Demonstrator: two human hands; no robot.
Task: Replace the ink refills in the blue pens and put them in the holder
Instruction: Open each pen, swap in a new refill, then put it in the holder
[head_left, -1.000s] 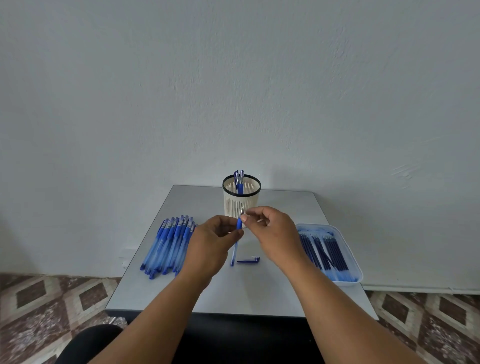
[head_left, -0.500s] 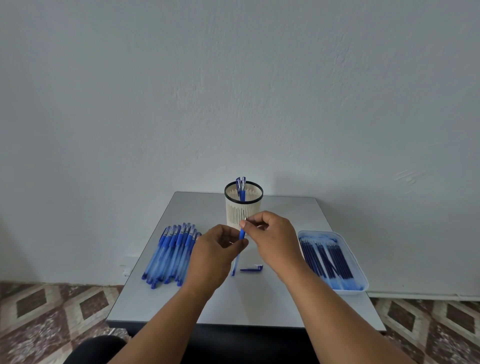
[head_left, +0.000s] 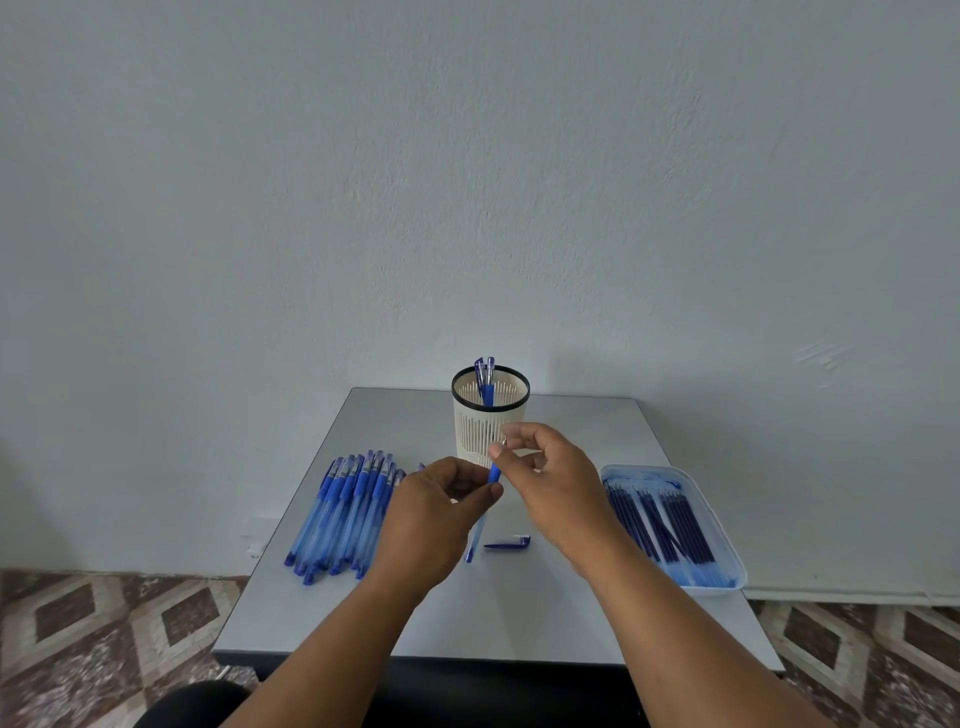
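My left hand (head_left: 436, 525) grips a blue pen (head_left: 480, 525) by its grip section, the barrel hanging down toward the table. My right hand (head_left: 550, 480) pinches the pen's metal tip at the top, just in front of the holder. The cream slotted holder (head_left: 491, 421) with a black rim stands at the table's back middle with two blue pens (head_left: 485, 376) in it. A blue pen cap (head_left: 508, 543) lies on the table below my hands. Several blue pens (head_left: 345, 512) lie in a row at the left.
A white tray (head_left: 727, 551) at the right holds several dark blue refills (head_left: 657, 522). The grey table (head_left: 498, 623) stands against a white wall, its front edge near my body. Patterned floor tiles show on both sides.
Both hands stay on the pen. My right fingers have lifted slightly at the tip end, and the view has tilted up a little.
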